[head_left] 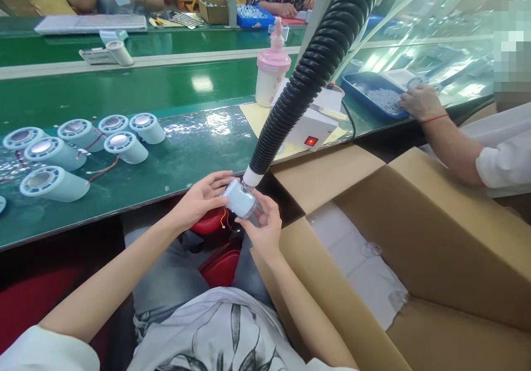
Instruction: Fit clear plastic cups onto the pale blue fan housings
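Along the left part of the green bench [174, 161] lie six pale blue cylinders [53, 184], each on its side with its grilled round face turned up and toward the camera; thin red wires trail between some of them. They sit in a loose cluster near the bench's near-left edge, well apart from the hands.

Just off the near edge of the bench, over the person's lap, the left hand [199, 199] is curled round the left side of a seventh pale blue cylinder [239, 198], fingers partly closed on it. The right hand [261, 230] holds the same piece from below and to the right, fingers wrapped about its clear end. The cylinder lies between the two hands, its long axis running roughly from upper left to lower right, with short orange wires hanging from its underside. Both hands grip it about equally close. The white tip of one black ribbed hose [307, 78] comes down from the upper right and touches the cylinder's top.

Further right on the bench stand one pink-lidded bottle [271, 72] and one white box with a red lit switch [311, 130]. Right of the hands stands one open cardboard carton [435, 238]. At the far right another person's hand [421, 103] rests at a blue tray [357, 86] of small parts.
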A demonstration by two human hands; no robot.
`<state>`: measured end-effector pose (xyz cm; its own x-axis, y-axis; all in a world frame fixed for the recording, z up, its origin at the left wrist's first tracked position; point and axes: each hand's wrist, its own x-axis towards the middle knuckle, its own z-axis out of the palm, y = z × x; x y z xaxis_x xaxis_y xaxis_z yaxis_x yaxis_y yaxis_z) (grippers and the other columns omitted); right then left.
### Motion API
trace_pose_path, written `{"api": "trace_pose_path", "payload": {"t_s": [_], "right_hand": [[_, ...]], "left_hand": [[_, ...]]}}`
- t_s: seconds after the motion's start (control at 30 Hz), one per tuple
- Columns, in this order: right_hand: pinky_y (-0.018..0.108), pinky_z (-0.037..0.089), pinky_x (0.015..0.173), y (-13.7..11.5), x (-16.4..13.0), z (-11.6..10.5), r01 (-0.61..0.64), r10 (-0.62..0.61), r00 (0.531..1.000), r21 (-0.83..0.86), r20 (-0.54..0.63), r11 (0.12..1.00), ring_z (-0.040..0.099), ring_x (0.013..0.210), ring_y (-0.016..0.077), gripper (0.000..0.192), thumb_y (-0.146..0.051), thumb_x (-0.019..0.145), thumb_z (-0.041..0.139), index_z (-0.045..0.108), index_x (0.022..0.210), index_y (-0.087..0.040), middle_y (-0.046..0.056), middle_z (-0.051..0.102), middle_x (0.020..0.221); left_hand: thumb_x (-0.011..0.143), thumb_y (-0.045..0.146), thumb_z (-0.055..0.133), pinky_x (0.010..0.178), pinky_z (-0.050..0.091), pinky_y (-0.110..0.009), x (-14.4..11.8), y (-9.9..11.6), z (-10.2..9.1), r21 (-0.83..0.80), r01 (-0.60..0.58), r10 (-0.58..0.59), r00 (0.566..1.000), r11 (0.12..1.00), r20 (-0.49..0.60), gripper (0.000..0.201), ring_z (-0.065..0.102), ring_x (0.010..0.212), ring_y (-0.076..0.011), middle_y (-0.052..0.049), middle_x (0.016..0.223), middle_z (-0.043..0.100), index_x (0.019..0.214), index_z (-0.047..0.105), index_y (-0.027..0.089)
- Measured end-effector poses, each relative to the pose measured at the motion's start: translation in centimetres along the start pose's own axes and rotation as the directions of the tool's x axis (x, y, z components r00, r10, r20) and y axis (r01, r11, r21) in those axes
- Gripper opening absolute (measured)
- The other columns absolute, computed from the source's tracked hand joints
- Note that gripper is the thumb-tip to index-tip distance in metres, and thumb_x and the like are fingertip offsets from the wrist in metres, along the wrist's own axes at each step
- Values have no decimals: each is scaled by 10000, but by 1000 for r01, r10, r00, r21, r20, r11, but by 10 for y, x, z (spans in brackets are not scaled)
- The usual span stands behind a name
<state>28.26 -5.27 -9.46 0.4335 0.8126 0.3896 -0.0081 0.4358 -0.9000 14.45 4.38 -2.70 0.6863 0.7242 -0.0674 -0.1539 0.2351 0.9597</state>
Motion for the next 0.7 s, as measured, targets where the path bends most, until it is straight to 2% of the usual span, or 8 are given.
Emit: {"api": "trace_pose_path", "payload": {"t_s": [0.2,0.37,0.4,0.47,0.5,0.57,0.63,0.7], "right_hand": [[406,525,955,-21,-8,-4,71,-65,992,-48,112,996,554,1190,218,590,-115,708,733,488,1219,-278,83,600,1255],[412,522,953,-56,-12,-17,120,-90,961,-102,263,988,557,1180,226,603,-55,691,730,529,1203,-300,73,606,1255],[410,525,950,-63,-12,-19,92,-68,955,-74,287,993,553,1184,230,619,-64,683,743,531,1213,-303,72,599,1267],[387,551,914,-74,-13,-22,-58,46,940,25,339,998,565,1169,233,632,-118,670,776,542,1224,-311,61,589,1284],[370,573,875,-79,-14,-22,-171,128,920,84,371,982,592,1133,231,623,-155,675,782,547,1228,-318,50,602,1267],[350,601,807,-87,-17,-23,-395,293,849,163,439,904,655,1019,217,567,-212,719,757,553,1234,-334,28,647,1196],[346,610,781,-93,-20,-23,-509,384,796,175,468,843,691,926,205,510,-224,746,734,577,1217,-342,11,678,1135],[332,620,745,-98,-23,-24,-515,411,790,127,455,848,703,868,200,475,-221,737,740,616,1180,-336,13,667,1156]], "left_hand": [[705,229,760,893,497,-311,-28,6,-1,20,-11,11,1000,1000,-12,592,546,1164,-262,-141,1324,532,1250,528,208],[693,190,768,876,512,-289,-57,17,7,106,-48,38,995,993,97,624,587,1123,-255,-121,1346,526,1267,532,261],[683,172,773,890,509,-294,-62,20,8,147,-65,47,991,987,126,647,585,1128,-254,-117,1355,519,1273,526,268],[650,136,788,940,489,-311,-69,24,10,238,-135,90,978,962,189,693,549,1178,-260,-109,1369,506,1276,527,277],[637,123,793,966,477,-325,-72,25,10,276,-175,114,968,945,224,705,523,1210,-263,-102,1374,501,1272,533,286],[633,115,791,1001,458,-353,-78,27,11,323,-226,136,951,919,278,716,465,1271,-270,-86,1390,487,1272,537,313],[657,126,775,1006,460,-364,-83,28,13,343,-186,87,955,921,283,722,454,1284,-267,-77,1405,474,1299,513,328],[688,146,756,998,471,-374,-88,29,16,343,-106,17,968,933,251,730,491,1254,-265,-86,1409,472,1339,474,317]]}}
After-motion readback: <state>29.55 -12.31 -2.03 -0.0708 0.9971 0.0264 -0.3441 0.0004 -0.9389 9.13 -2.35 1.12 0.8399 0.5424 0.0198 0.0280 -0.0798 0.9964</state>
